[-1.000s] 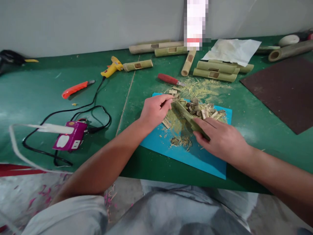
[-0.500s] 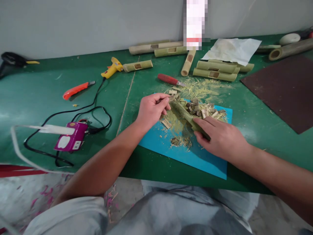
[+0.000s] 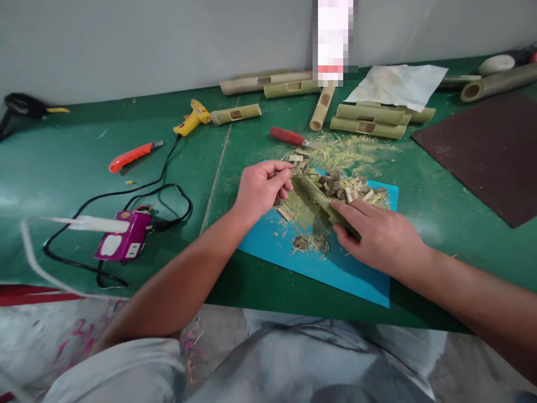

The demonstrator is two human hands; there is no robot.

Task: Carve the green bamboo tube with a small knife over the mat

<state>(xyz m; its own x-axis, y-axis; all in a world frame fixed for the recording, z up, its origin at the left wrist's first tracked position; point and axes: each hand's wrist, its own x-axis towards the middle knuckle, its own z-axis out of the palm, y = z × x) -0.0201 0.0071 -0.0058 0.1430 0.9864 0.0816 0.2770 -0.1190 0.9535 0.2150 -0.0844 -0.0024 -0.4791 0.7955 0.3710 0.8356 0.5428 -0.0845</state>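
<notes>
Bamboo piece [image 3: 315, 195] is grasped by right hand [image 3: 377, 232] fingers; left hand [image 3: 262, 187] fingers curl, grip unclear.

Glue gun [image 3: 193, 119]: yellow, with a black cord [image 3: 172, 148]
Cutter [image 3: 132, 157]: orange, blade showing, left of the glue gun
Power socket [image 3: 123, 236]: purple, white cable [image 3: 98, 223] across its top
Dark sheet [image 3: 482, 157]: flat, far right

Green bamboo piece [image 3: 314, 190] mid-view, blue sheet [image 3: 356, 280], green table [image 3: 75, 145]; yellow glue gun [image 3: 193, 120] at 10 o'clock, purple box [image 3: 141, 224] at 9, brown board [image 3: 486, 157] at 3.
</notes>
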